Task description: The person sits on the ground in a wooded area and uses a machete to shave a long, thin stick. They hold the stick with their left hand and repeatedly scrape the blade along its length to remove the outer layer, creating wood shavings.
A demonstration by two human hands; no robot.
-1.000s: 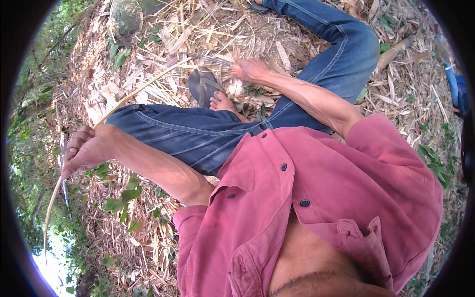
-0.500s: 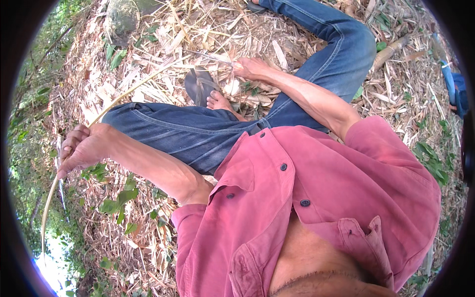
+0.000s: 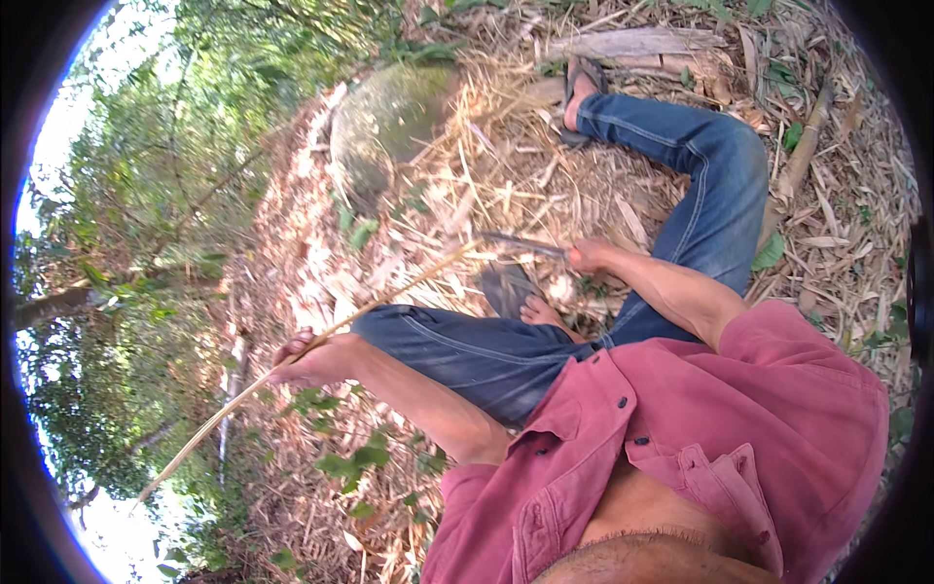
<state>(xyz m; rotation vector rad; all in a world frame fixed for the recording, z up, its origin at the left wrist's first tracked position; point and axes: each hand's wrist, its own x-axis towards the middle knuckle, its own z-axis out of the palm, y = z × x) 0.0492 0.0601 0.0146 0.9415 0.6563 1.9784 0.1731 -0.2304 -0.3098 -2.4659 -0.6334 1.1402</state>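
A long, thin, pale strip (image 3: 413, 282), which looks like split bamboo or cane, slants from the lower left up to the middle of the view. My left hand (image 3: 319, 360) is closed around it beyond my left knee, and its tail runs on past the hand to the lower left. In my closed right hand (image 3: 595, 256) is a knife (image 3: 525, 243), its narrow dark blade pointing left. The blade's tip lies close to the strip's far end; whether they touch I cannot tell. The knife's handle is mostly hidden by my fingers.
A mossy boulder (image 3: 394, 117) stands ahead on the left. Pale shavings and dry leaves (image 3: 545, 195) cover the ground around my bent legs (image 3: 457, 355). A log (image 3: 637, 42) lies at the far side, a stick (image 3: 806, 146) at the right. Leafy plants (image 3: 355, 462) grow near my left forearm.
The whole view has swung, so my hands and legs now appear farther right and lower. The strip looks straighter than before. Both hands have kept their hold.
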